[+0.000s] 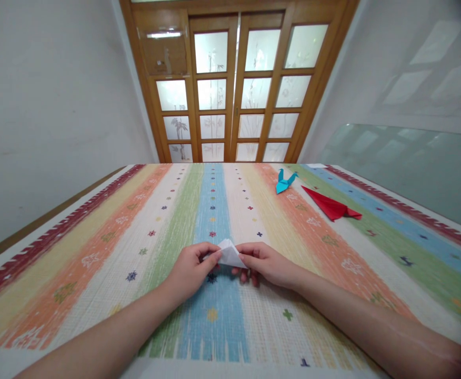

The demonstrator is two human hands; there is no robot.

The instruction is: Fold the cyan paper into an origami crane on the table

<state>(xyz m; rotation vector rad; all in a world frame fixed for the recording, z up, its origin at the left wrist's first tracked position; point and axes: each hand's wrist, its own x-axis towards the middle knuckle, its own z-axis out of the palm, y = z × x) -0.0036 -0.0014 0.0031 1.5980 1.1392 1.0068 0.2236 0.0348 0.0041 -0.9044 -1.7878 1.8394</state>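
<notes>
A striped tablecloth (96, 252) covers the table, with a red folded paper (331, 205) and a blue paper crane (283, 181) far right. Near centre, the left hand (191, 268) and right hand (266, 263) each pinch a folded white paper (229, 253) between them.

I see my left hand (191, 268) and right hand (268, 263) meeting at the frame's centre, both pinching a small folded white paper (229, 253) just above the striped cloth (96, 252). Toward the upper right lie a blue paper crane (283, 181) and, just beside it, a red folded paper (331, 205). A wooden door (234, 84) fills the top centre.
</notes>
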